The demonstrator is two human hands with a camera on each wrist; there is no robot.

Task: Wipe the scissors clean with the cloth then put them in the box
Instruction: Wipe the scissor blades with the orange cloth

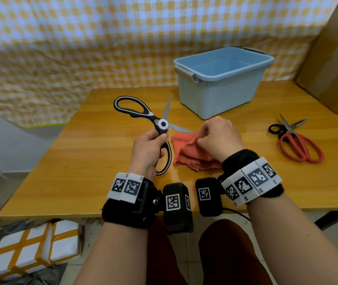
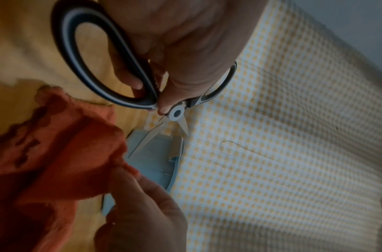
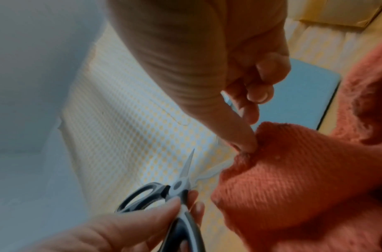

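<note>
While the left hand (image 1: 148, 149) grips open black-and-white kitchen scissors (image 1: 155, 128) by one handle, the right hand (image 1: 218, 138) pinches the orange cloth (image 1: 188, 155)

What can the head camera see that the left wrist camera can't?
Only the head view shows the red scissors lying on the table, the whole blue box and both wristbands. Only the left wrist view shows the left hand's fingers curled through one handle loop, up close. Both show the left hand holding the black-and-white scissors, blades apart, and the right hand pinching the orange cloth.
</note>
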